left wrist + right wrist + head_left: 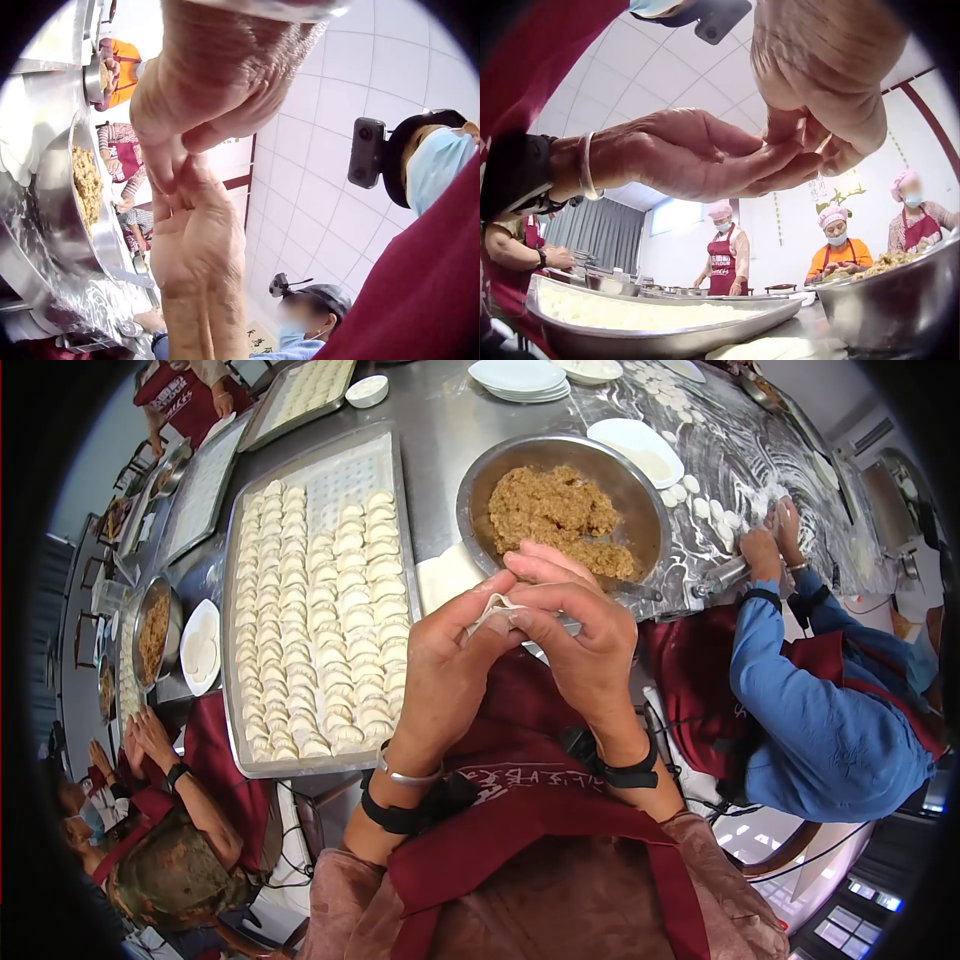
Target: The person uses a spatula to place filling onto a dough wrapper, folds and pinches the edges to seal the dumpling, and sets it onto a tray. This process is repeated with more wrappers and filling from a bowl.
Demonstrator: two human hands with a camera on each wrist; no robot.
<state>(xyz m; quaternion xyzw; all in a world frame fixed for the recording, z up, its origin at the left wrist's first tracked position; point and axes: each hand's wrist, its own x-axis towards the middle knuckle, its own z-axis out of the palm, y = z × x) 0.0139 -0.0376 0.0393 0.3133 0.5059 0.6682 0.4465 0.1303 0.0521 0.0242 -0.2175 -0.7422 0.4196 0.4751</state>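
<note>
Both hands meet over the front of the steel bowl, fingertips together around a small folded dumpling of white dough. My left hand pinches its edge between thumb and fingers. From the other side my right hand pinches it too, thumb close to the left thumb. Most of the dumpling is hidden by the fingers, and in the right wrist view the left hand and right hand cover it almost fully. Just beyond the hands, the steel bowl holds brown filling with a utensil handle over its rim.
A large metal tray with rows of dumplings lies to the left. White wrappers sit between tray and bowl. Behind the bowl are a white plate and stacked plates. A person in blue sleeves works at right.
</note>
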